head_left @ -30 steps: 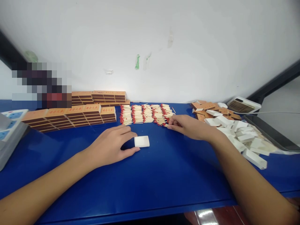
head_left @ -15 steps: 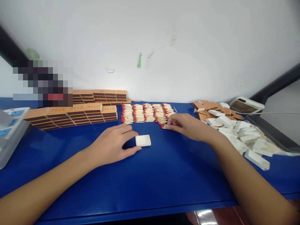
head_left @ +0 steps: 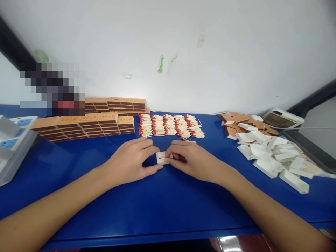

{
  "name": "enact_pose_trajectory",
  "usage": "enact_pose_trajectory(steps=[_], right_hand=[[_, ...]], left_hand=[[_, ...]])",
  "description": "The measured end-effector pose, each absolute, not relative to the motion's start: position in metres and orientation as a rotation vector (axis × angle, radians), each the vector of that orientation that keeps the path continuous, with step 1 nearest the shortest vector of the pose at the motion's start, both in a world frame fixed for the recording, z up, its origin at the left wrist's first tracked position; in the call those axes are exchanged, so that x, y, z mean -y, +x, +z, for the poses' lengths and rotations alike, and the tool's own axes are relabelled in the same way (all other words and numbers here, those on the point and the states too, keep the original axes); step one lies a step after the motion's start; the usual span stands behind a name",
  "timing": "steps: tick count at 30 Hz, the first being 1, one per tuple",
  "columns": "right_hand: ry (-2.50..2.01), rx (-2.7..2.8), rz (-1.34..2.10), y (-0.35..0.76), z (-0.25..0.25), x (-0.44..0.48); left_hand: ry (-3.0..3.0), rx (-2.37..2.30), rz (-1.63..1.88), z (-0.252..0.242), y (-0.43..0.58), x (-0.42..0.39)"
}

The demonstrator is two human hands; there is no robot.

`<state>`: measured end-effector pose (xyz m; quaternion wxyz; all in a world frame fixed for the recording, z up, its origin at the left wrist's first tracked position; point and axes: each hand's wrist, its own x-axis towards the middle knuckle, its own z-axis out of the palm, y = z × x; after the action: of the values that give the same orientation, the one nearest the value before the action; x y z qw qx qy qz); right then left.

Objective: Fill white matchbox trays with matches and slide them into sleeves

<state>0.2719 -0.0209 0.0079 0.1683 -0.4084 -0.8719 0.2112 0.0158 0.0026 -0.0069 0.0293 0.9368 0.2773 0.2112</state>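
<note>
A small white matchbox tray [head_left: 159,162] lies on the blue table in front of me. My left hand [head_left: 132,157] grips its left end between thumb and fingers. Over the right half of that tray, my right hand [head_left: 193,159] is closed in a pinch on a match [head_left: 160,158]; the red head shows inside the tray, and the fingers hide most of the stick. Whether more than one match is held, I cannot tell. Just beyond both hands, red-tipped matches [head_left: 170,126] lie in several side-by-side piles.
Stacked orange-brown matchboxes [head_left: 91,126] stand at the back left, near a white power strip [head_left: 19,143]. To the right are a heap of white trays [head_left: 267,164], loose matchbox sleeves [head_left: 244,120], a phone [head_left: 283,118] and a dark flat object [head_left: 312,150]. A pale wall [head_left: 183,87] rises behind.
My right hand has moved left and toward me, from the rightmost match piles to the tray. A red match head now shows in the tray. My left hand keeps its grip.
</note>
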Motion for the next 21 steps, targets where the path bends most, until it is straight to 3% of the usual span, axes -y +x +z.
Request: enact_pose_trajectory(steps=[21], right_hand=[[-1.173,2.472,0.494,0.279,0.015,0.022]], left_hand=[[3.016,-0.745,0.739,-0.006,0.015,-0.002]])
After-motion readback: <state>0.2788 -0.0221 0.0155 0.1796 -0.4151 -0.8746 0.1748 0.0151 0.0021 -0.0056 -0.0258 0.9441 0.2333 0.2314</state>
